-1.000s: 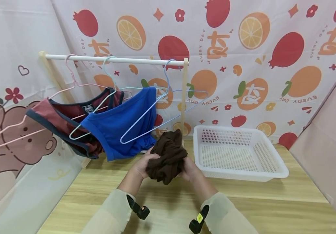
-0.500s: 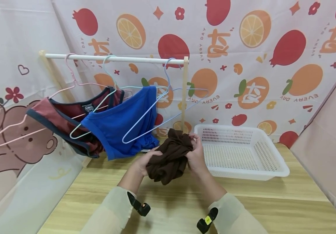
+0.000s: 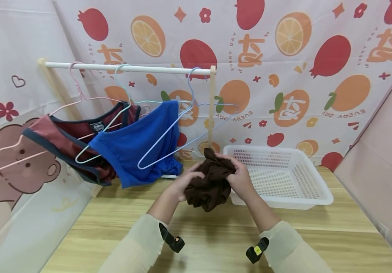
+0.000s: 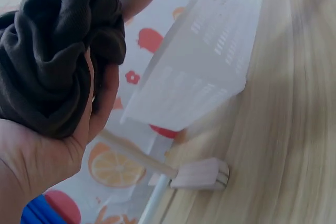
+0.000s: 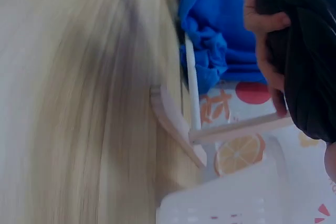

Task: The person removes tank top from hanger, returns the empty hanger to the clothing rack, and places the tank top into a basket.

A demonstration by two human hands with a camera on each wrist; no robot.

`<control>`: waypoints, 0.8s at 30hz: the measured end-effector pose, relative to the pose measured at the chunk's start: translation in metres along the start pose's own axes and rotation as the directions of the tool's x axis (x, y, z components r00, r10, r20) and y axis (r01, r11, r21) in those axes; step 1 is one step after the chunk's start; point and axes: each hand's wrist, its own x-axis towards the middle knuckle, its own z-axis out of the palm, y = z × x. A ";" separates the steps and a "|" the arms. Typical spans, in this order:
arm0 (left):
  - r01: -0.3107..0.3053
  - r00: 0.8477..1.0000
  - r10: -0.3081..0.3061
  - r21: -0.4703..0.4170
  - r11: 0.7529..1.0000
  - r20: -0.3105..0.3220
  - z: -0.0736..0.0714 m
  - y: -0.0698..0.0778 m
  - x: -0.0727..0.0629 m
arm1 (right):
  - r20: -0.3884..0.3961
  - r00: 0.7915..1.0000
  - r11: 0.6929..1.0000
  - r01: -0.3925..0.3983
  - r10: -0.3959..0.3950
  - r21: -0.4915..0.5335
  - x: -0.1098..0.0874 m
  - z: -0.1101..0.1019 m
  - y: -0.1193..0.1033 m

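Observation:
A bunched dark brown garment (image 3: 209,185) is held up in front of the rack, between both hands. My left hand (image 3: 183,184) supports it from the left, thumb laid over the cloth; the left wrist view shows the palm and fingers under the folds (image 4: 52,72). On the other side my right hand (image 3: 241,180) grips the garment's upper right part, fingers behind and thumb in front. Its shape is lost in the folds. Close behind, a blue hanger (image 3: 191,102) hangs bare at the rack's right end.
The white-barred rack (image 3: 131,68) carries a blue garment (image 3: 141,140) on a mint hanger and a maroon, navy-trimmed top (image 3: 55,132) on a pink one. A white perforated basket (image 3: 281,201) stands right of the hands on the wooden table (image 3: 213,242).
Both hands have shifted right with the brown garment. My right hand has moved from beneath the cloth up to its upper right side. The view has turned slightly.

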 end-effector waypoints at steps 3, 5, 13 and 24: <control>-0.001 0.998 0.002 0.026 1.000 -0.063 0.008 0.000 0.003 | 0.064 0.996 0.993 0.062 -0.056 -0.101 -0.002 -0.005 -0.001; -0.007 0.995 0.010 0.036 0.999 -0.102 0.013 0.000 0.005 | 0.102 0.990 0.977 0.111 -0.093 -0.184 -0.003 -0.007 -0.003; -0.138 0.974 0.149 0.072 0.988 -0.172 0.029 -0.004 0.020 | 0.217 0.969 0.870 0.208 -0.120 -0.447 -0.014 -0.014 -0.012; -0.269 0.927 0.291 0.121 0.955 -0.236 0.054 -0.012 0.040 | 0.147 0.980 0.642 0.201 -0.137 -0.740 -0.017 -0.016 -0.013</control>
